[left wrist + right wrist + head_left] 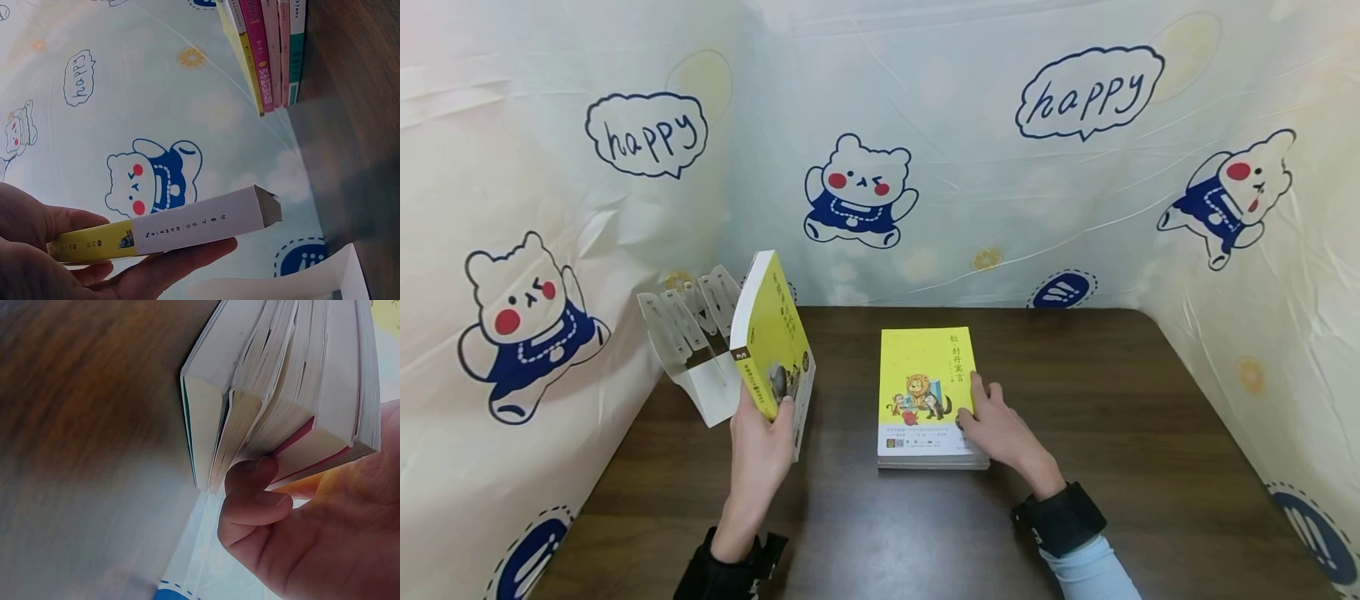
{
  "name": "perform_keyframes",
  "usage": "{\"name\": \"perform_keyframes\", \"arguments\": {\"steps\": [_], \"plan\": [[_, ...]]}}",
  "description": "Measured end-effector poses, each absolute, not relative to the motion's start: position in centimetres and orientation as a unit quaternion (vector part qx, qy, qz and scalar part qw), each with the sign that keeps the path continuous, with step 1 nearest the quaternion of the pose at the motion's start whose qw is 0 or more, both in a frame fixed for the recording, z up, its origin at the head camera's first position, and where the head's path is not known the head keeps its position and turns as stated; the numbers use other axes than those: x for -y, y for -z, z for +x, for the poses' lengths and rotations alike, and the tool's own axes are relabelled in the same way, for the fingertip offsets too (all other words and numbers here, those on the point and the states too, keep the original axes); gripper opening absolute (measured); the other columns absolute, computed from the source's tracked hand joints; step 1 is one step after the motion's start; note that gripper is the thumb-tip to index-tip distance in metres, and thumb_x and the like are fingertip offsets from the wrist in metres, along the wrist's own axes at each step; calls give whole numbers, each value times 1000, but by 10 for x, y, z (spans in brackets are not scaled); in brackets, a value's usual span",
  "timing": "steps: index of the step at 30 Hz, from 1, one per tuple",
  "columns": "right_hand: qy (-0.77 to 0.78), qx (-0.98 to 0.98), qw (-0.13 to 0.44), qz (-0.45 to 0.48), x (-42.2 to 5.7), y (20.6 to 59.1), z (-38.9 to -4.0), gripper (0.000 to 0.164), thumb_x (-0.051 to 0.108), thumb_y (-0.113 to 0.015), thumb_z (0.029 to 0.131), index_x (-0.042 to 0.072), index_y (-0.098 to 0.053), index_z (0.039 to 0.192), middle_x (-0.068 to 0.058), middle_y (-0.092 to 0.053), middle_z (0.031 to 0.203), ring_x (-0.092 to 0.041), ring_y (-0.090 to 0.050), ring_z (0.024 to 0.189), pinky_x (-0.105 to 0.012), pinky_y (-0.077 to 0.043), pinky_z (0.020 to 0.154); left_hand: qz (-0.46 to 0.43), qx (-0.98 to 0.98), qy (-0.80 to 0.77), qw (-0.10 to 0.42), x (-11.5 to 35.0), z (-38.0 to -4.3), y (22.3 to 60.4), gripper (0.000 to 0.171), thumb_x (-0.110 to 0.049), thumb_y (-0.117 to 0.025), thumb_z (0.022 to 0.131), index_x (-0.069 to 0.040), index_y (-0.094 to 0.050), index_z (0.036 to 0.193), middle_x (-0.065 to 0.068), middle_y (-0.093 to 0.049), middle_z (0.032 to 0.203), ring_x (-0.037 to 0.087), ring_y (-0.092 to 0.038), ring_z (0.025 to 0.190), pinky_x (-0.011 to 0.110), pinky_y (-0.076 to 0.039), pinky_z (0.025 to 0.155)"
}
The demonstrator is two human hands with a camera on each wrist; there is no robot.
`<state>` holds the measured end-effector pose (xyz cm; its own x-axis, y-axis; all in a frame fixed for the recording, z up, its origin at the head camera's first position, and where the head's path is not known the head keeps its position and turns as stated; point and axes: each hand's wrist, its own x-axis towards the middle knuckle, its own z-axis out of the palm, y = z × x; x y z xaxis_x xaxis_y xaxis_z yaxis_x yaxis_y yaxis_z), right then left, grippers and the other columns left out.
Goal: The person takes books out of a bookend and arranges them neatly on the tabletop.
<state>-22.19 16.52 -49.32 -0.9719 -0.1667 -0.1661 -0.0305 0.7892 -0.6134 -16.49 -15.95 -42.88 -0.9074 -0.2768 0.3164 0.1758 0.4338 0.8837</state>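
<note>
Tilted upright above the table's left part, a yellow-and-white paperback book point(778, 333) is gripped near its lower edge by my left hand point(760, 433). Its spine point(187, 225) shows between the thumb and fingers in the left wrist view. Just behind it stands a white slotted rack point(718, 387), partly hidden by the book. My right hand point(1003, 429) holds the right edge of a book stack point(925, 358) topped by another yellow book. In the right wrist view, curled fingers point(250, 506) touch the page edges of the stacked books point(281, 381).
The dark wooden table point(1112, 400) extends to the right of the stack. A printed curtain point(955, 192) with bears and "happy" bubbles closes off the back and both sides. Yellow, magenta, pink and teal spines point(269, 56) of the stack show in the left wrist view.
</note>
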Motion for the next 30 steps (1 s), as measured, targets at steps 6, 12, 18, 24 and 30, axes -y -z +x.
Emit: {"name": "perform_keyframes", "arguments": {"steps": [6, 12, 18, 24, 30], "plan": [[319, -940, 104, -54, -165, 494, -223, 78, 34, -49, 106, 4, -10, 167, -27, -37, 144, -34, -58, 90, -37, -44, 64, 37, 819, 533, 208, 158, -169, 430, 57, 3, -55, 98, -2, -40, 153, 32, -52, 148, 51, -56, 130, 76, -51, 93], [323, -940, 100, -52, -165, 493, -223, 79, 33, -50, 106, 4, -10, 167, -27, -37, 143, -34, -58, 89, -36, -43, 63, 49, 828, 525, 191, 156, -170, 428, 49, 0, -57, 99, 2, -45, 146, 29, -54, 137, 47, -57, 126, 74, -52, 94], [323, -940, 99, -50, -165, 494, -222, 79, 34, -51, 105, 5, -11, 167, -26, -38, 140, -35, -57, 97, -37, -44, 66, 51, 837, 515, 179, 152, -172, 426, 47, -2, -59, 98, 2, -48, 144, 27, -52, 131, 44, -55, 124, 70, -51, 95], [320, -942, 90, -53, -165, 493, -223, 78, 32, -52, 104, 2, -14, 166, -24, -41, 132, -35, -55, 100, -37, -44, 67, 36, 838, 520, 162, 149, -174, 426, 49, -3, -59, 99, 0, -48, 146, 25, -51, 131, 43, -53, 126, 71, -49, 99], [320, -942, 88, -53, -165, 492, -223, 78, 31, -53, 104, 1, -15, 165, -23, -41, 130, -34, -55, 100, -36, -43, 65, 20, 838, 521, 161, 145, -176, 427, 50, -3, -60, 99, -1, -48, 147, 24, -52, 131, 43, -55, 126, 71, -51, 97]]}}
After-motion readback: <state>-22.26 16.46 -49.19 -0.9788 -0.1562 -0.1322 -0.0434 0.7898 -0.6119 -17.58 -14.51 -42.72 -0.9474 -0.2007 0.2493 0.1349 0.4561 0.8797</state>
